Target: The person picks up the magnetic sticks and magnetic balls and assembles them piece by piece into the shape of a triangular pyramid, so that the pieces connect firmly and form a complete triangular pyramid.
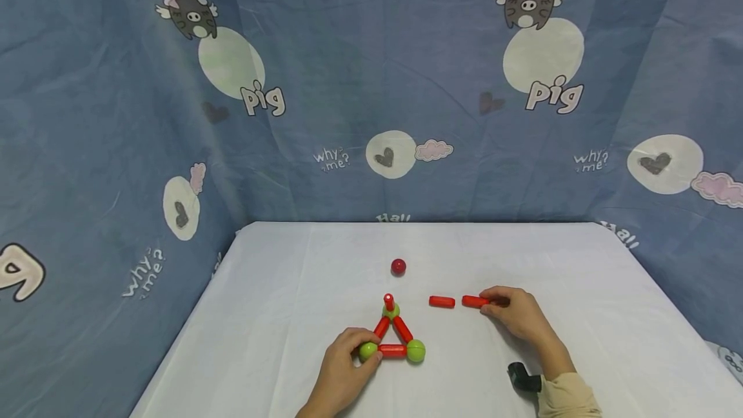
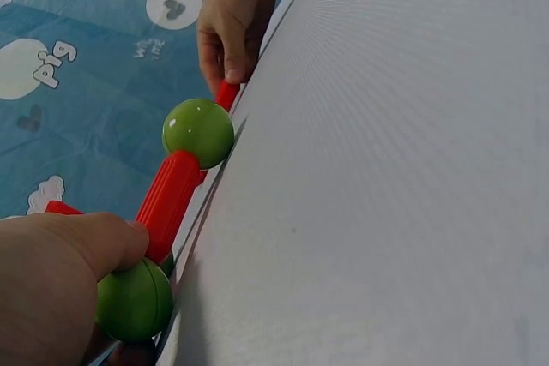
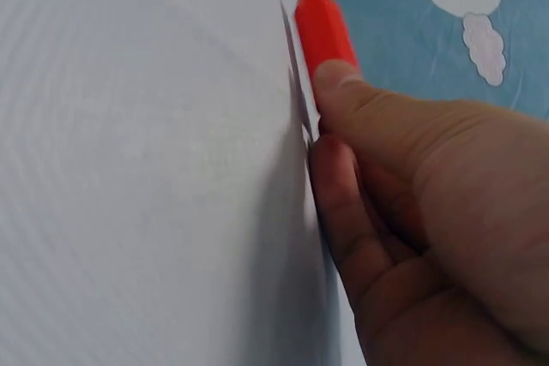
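A triangle of red rods and green balls lies on the white table, with one more red rod (image 1: 389, 302) standing up from its far green ball. My left hand (image 1: 344, 361) grips the near left green ball (image 1: 368, 351), thumb against the end of the near red rod (image 1: 393, 351). The near right green ball (image 1: 416, 351) is at that rod's other end. Off to the right, my right hand (image 1: 518, 315) pinches the end of a loose red rod (image 1: 475, 302) between thumb and fingers, low at the tabletop. Another loose red rod (image 1: 442, 302) lies just left of it.
A dark red ball (image 1: 398, 267) sits behind the triangle. The white tabletop (image 1: 302, 276) ends at a blue printed cloth (image 1: 348, 82) behind and at the left. A dark band with a black piece (image 1: 524, 378) is at the right wrist, by a beige sleeve (image 1: 567, 397).
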The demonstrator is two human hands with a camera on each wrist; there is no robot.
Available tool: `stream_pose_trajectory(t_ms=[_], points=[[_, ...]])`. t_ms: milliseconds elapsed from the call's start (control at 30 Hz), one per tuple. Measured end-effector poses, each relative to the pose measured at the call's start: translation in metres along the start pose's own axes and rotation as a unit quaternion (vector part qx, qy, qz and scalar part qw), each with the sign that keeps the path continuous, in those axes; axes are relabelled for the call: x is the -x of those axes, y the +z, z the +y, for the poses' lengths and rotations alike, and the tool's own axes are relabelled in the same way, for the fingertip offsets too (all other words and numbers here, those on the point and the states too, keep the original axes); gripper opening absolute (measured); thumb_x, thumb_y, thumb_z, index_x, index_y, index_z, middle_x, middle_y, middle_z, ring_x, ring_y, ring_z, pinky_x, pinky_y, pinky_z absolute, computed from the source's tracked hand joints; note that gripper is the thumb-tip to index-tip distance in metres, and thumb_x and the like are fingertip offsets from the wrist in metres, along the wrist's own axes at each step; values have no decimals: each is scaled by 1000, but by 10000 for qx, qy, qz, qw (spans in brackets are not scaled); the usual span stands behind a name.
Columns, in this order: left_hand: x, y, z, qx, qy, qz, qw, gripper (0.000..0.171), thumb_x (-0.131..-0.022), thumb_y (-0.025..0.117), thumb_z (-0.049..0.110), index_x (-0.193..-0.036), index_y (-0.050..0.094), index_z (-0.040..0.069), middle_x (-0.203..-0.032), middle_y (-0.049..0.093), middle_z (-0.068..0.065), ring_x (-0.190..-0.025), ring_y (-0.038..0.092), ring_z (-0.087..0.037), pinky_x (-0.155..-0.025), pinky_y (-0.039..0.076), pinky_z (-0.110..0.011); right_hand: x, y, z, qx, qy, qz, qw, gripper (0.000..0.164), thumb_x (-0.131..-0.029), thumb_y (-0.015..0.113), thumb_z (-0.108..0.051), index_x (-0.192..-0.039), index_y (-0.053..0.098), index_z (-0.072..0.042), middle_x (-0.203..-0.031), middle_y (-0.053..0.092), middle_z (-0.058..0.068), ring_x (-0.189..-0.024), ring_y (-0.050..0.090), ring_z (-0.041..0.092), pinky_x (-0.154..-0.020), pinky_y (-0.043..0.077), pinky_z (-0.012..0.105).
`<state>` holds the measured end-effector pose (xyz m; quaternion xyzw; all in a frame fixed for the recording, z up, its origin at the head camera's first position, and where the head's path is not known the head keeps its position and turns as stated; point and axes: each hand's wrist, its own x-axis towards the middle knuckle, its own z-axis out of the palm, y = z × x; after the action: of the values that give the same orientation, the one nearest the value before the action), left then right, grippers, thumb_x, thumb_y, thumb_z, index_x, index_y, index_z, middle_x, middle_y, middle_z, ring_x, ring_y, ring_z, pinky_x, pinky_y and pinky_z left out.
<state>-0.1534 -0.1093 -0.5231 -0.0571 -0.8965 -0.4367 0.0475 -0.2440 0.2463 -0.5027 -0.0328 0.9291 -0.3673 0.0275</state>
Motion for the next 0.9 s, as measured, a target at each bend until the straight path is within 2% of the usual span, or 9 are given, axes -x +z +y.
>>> stream_pose_trajectory(t_ms=[133,200,333,533,633,767,900], points=[[0,0,0,26,-7,-8,10000,17,-88,80,24,-102,73,30,-113,66,12,-110,63,-13,-98,54,-33,0,-2,3,-3,17,33,10000,28,-89,79,-25,-116,75,-16,-112,75,6,-106,64,24,-95,51,47],[0,0,0,45,-14,-16,10000,17,-88,80,23,-102,73,30,-112,66,12,-110,63,-13,-98,54,-33,0,-3,4,-92,-8,26,10000,27,-91,78,-24,-116,75,-16,-114,75,7,-107,65,24,-95,51,48],[0,-1,0,39,-13,-14,10000,18,-87,80,23,-102,73,30,-112,66,11,-109,63,-13,-98,54,-32,-1,-6,3,-321,-63,45,9995,29,-93,76,-24,-119,74,-14,-111,76,7,-102,65,20,-89,51,38],[0,-1,1,-19,-38,-25,10000,18,-87,80,24,-102,73,30,-113,66,11,-110,63,-14,-97,55,-34,1,-14,-4,-769,-62,227,9968,35,-94,74,-28,-125,73,-12,-119,75,10,-109,65,19,-86,52,26],[-1,-2,2,-32,-57,-25,10000,17,-87,80,24,-102,73,30,-112,66,11,-110,63,-14,-98,54,-34,2,-18,-7,-1110,-15,234,9935,40,-94,74,-31,-128,70,-10,-124,73,11,-106,65,10,-84,53,20],[-1,-2,2,-6,-75,-23,10000,17,-87,80,24,-102,74,30,-112,66,11,-109,63,-13,-98,54,-34,4,-23,-13,-1457,75,331,9887,44,-94,75,-33,-130,69,-10,-126,72,11,-99,62,-3,-83,53,18],[0,-2,1,-4,-60,-9,10000,18,-87,80,23,-102,73,30,-112,66,11,-109,63,-13,-97,54,-33,6,-27,-17,-1567,123,484,9864,46,-93,75,-35,-131,69,-11,-125,72,11,-96,61,-6,-84,52,19]])
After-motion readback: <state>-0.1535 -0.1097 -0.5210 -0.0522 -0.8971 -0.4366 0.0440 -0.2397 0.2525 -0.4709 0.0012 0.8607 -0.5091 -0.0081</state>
